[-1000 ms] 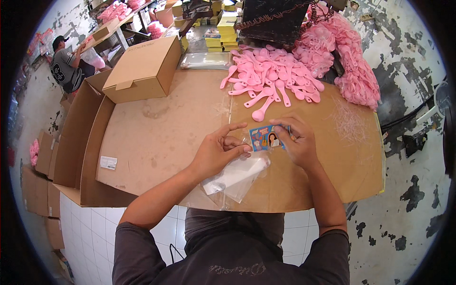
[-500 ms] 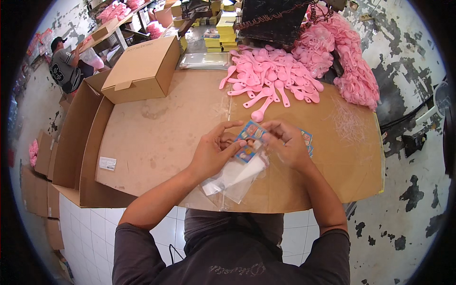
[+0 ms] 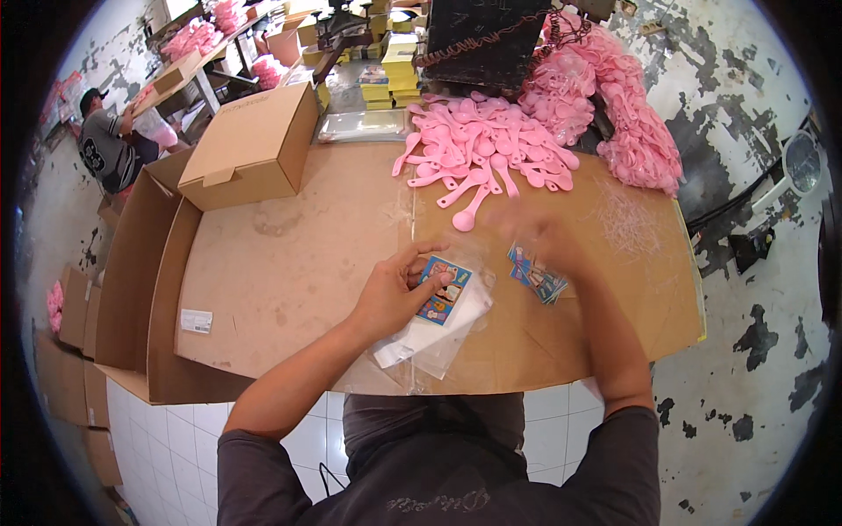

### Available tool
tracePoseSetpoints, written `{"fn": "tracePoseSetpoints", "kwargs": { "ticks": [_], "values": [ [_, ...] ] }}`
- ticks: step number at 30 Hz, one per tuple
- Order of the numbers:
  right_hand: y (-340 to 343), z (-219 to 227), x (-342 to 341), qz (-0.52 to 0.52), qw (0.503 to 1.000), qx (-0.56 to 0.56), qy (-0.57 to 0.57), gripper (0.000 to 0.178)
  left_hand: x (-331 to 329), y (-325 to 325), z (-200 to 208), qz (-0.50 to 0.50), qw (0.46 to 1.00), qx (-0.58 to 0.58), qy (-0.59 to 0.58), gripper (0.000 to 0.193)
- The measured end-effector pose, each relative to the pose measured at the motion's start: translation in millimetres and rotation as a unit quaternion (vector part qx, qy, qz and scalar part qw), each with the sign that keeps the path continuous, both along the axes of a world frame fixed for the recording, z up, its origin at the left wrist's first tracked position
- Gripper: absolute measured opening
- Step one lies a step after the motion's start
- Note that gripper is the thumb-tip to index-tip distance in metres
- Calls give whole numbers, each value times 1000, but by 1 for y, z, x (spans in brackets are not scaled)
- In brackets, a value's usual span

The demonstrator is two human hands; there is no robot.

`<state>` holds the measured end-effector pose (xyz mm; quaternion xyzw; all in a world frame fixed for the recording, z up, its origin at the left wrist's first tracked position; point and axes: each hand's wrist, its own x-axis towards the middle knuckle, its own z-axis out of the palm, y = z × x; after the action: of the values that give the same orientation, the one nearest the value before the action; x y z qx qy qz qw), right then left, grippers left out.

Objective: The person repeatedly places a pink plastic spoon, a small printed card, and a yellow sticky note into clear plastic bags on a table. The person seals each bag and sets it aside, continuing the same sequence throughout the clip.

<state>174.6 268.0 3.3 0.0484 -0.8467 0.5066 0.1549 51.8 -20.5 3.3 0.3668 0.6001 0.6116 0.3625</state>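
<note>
Blue card (image 3: 451,296) pinched in left hand (image 3: 395,291), right hand (image 3: 551,244) too blurry to tell. Looks like packing; next probably calls for a spoon (image 3: 465,219) grab.

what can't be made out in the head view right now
All in the head view:
Right hand's grip: motion blur hides the fingers and whether they hold anything.
Blue rectangular printed card: partly covered by the thumb of the left hand's grip.
Fanned small blue printed cards: overlap hides their number.
Brown cardboard box: closed lid hides the inside.
Black box-shaped object: cut off by the upper edge.
</note>
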Motion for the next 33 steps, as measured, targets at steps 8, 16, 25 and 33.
{"fn": "tracePoseSetpoints", "kwargs": {
  "ticks": [8,16,25,33],
  "values": [
    [209,-38,-46,-360,864,349,-43,69,2,8,-4,4,998,15,55,39],
    [88,-42,-65,-417,824,361,-128,75,-2,0,-9,30,995,6,91,38],
    [24,-22,-33,-254,900,354,-23,57,-1,2,-2,34,998,5,56,38],
    [13,10,-22,-202,889,409,41,30,0,1,1,5,998,31,-49,37]
  ]
}}
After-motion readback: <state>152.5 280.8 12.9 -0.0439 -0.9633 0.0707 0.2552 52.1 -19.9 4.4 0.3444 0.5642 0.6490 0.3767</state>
